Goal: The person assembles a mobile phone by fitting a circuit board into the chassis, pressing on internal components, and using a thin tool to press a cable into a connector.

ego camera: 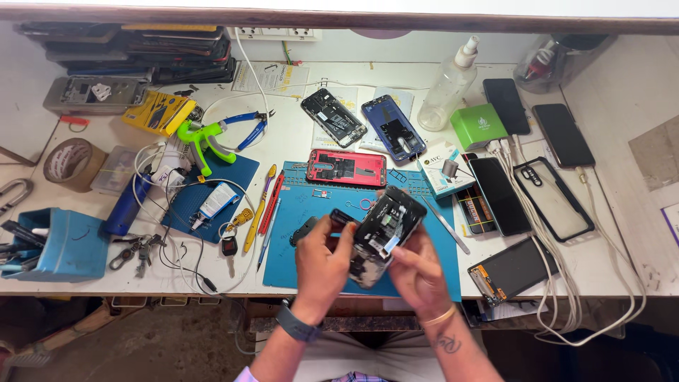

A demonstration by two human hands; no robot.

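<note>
Both hands grip one opened phone (385, 233) above the blue mat (311, 240): the left hand (322, 265) pinches its lower edge, the right hand (417, 272) cradles it from below. Three more opened phones lie behind: red (346, 168), black (333, 117) and blue (393, 127). Bare mat lies left of the hands, before the table's front edge (141, 286).

Left wrist wears a dark watch (299, 327); right wrist a band (437, 317), forearm tattooed

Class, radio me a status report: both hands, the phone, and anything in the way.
Left hand and right hand both gripping the opened phone. Held above the blue mat. Pens lie left, metal tool right; nothing blocking.
</note>
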